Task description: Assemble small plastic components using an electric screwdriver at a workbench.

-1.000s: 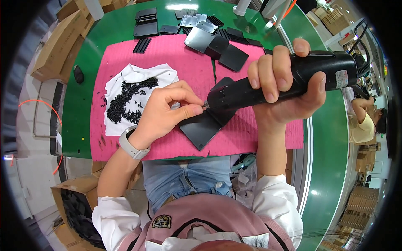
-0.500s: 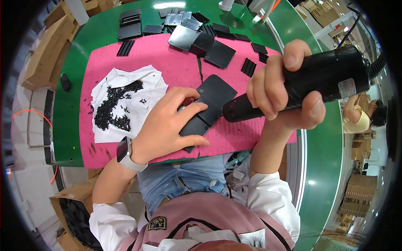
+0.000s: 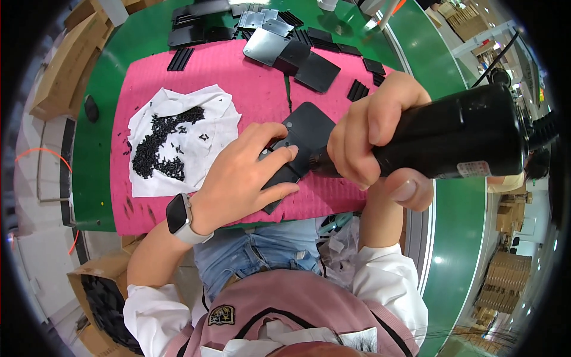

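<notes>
My right hand (image 3: 380,137) is wrapped round a thick black electric screwdriver (image 3: 458,134), held tilted with its narrow end towards the left. That end is at the right edge of a flat black plate assembly (image 3: 310,122); the bit's exact contact is hidden. My left hand (image 3: 235,172) steadies the assembly, thumb near its lower end and fingers across its middle. Left of this hand, a pile of small black screws (image 3: 156,146) lies on a white cloth (image 3: 217,116). All of this rests on a pink corrugated sheet (image 3: 330,193).
Another black assembly (image 3: 318,71) lies at the sheet's far side. Black slotted parts (image 3: 180,59) and metallic plates (image 3: 252,20) crowd the back of the green table (image 3: 95,178). A cardboard box (image 3: 95,273) holding black items stands below left. A cable (image 3: 541,134) trails from the screwdriver.
My right hand has brought the screwdriver left, and its narrow end now overlaps the plate assembly's right edge. My left hand keeps almost the same hold. The view has shifted slightly.
</notes>
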Action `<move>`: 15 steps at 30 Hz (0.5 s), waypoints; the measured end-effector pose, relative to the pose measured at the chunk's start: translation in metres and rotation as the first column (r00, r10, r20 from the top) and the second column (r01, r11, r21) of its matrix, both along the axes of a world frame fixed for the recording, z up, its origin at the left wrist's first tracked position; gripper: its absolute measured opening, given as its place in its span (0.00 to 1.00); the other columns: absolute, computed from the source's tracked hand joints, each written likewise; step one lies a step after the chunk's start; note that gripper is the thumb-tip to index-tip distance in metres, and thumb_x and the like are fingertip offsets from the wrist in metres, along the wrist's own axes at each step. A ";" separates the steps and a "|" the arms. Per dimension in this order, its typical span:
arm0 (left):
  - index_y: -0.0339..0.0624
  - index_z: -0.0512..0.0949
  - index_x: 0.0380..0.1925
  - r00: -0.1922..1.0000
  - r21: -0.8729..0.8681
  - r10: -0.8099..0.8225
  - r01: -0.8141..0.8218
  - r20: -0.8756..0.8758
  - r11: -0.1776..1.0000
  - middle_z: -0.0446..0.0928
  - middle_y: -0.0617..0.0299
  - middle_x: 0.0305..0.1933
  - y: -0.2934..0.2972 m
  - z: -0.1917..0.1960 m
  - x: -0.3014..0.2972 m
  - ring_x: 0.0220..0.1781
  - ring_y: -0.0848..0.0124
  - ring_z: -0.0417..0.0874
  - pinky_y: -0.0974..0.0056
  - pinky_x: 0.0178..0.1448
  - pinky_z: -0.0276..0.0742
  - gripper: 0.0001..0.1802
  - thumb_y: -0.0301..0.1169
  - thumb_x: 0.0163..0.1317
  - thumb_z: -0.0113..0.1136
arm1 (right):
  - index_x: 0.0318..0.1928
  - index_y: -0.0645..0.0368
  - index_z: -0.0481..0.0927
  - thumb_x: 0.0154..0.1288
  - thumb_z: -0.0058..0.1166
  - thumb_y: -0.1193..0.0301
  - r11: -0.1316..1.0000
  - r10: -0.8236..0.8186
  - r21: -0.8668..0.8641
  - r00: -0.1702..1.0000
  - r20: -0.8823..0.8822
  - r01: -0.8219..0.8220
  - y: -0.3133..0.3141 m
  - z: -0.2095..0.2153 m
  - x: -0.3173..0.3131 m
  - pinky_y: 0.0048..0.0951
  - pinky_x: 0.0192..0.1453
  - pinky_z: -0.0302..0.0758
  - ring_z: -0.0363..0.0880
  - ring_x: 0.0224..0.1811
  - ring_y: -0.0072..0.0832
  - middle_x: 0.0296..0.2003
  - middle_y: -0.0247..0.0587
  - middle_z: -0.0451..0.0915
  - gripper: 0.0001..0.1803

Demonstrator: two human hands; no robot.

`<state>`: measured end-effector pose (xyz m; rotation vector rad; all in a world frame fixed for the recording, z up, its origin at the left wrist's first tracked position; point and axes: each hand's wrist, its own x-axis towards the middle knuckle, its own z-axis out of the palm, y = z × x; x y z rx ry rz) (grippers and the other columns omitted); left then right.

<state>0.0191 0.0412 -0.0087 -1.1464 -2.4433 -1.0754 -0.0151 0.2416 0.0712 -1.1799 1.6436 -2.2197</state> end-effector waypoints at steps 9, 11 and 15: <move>0.36 0.75 0.41 1.000 -0.033 0.021 -0.021 -0.020 0.999 0.70 0.51 0.49 0.007 -0.002 -0.002 0.45 0.55 0.73 0.58 0.45 0.74 0.25 0.32 0.41 0.71 | 0.39 0.61 0.67 0.50 0.63 0.71 0.995 0.001 0.099 0.989 -0.145 0.013 0.004 0.000 -0.004 0.23 0.19 0.66 0.68 0.14 0.22 0.19 0.36 0.71 0.19; 0.36 0.75 0.40 0.998 -0.033 0.021 -0.023 -0.052 0.999 0.70 0.51 0.47 0.007 0.000 -0.003 0.44 0.55 0.73 0.58 0.44 0.74 0.24 0.34 0.42 0.71 | 0.38 0.61 0.68 0.50 0.64 0.72 0.993 0.009 0.120 0.983 -0.185 0.014 0.002 0.001 -0.007 0.23 0.18 0.67 0.68 0.15 0.23 0.19 0.36 0.71 0.19; 0.37 0.73 0.34 0.991 -0.127 0.062 -0.077 -0.115 0.989 0.68 0.52 0.42 0.008 0.007 -0.001 0.42 0.55 0.72 0.58 0.42 0.74 0.24 0.41 0.43 0.70 | 0.36 0.62 0.69 0.48 0.65 0.74 0.984 0.120 0.161 0.951 -0.285 -0.076 -0.002 0.003 -0.004 0.24 0.18 0.68 0.69 0.15 0.23 0.19 0.36 0.72 0.18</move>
